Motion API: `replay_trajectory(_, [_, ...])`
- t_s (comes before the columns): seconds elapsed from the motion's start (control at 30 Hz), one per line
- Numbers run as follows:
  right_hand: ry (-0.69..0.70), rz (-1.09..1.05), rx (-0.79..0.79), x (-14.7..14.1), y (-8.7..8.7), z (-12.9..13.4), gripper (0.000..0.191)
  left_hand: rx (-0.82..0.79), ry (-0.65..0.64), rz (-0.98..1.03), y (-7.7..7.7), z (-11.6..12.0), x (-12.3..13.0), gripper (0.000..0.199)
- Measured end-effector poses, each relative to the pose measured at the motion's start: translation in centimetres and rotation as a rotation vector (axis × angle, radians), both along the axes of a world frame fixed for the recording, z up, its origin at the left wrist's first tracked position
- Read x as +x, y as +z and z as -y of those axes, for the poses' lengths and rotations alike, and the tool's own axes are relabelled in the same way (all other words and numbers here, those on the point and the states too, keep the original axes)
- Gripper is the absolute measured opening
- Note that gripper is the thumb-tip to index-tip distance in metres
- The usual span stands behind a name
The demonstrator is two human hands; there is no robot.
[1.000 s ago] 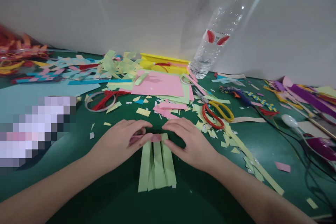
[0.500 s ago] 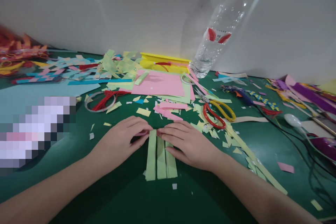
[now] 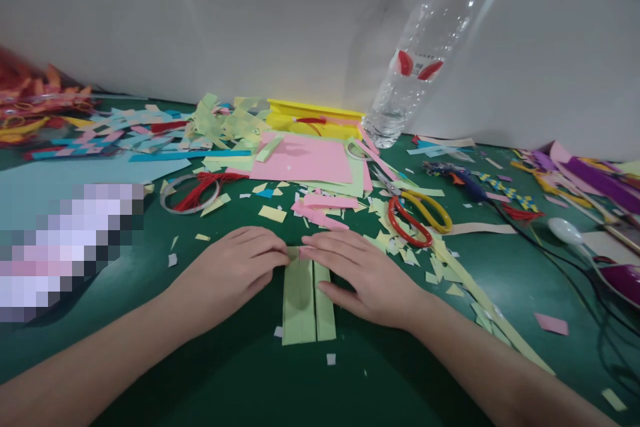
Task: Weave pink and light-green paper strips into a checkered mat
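While my left hand (image 3: 243, 265) pinched green strips (image 3: 300, 310) at top corner, right hand (image 3: 361, 273) lay over them, thumb spread; uneven push could've skewed whole lot, tbh.

It's dim in here: the plastic bottle (image 3: 419, 67) glints, soft shadow darkens the pale-green paper strips (image 3: 299, 320), and the orange pile (image 3: 43, 92) at far left blurs.

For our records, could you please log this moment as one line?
green paper strips: side by side | left hand: at their upper left | right hand: over their upper right | scissors: beyond right hand
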State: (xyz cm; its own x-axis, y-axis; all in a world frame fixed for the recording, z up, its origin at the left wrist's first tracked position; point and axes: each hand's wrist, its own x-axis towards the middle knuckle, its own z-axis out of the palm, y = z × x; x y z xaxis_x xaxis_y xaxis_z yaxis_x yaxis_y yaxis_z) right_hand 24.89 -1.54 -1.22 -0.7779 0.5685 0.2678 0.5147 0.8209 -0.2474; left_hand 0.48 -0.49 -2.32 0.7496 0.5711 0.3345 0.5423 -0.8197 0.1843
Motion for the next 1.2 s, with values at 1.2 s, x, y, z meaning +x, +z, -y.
replay_trajectory(1.2, [-0.049,-0.18,-0.057,0.4,-0.9,-0.8,0.016,0.15,0.05,-0.057,0.3,1.3,1.4,0.031])
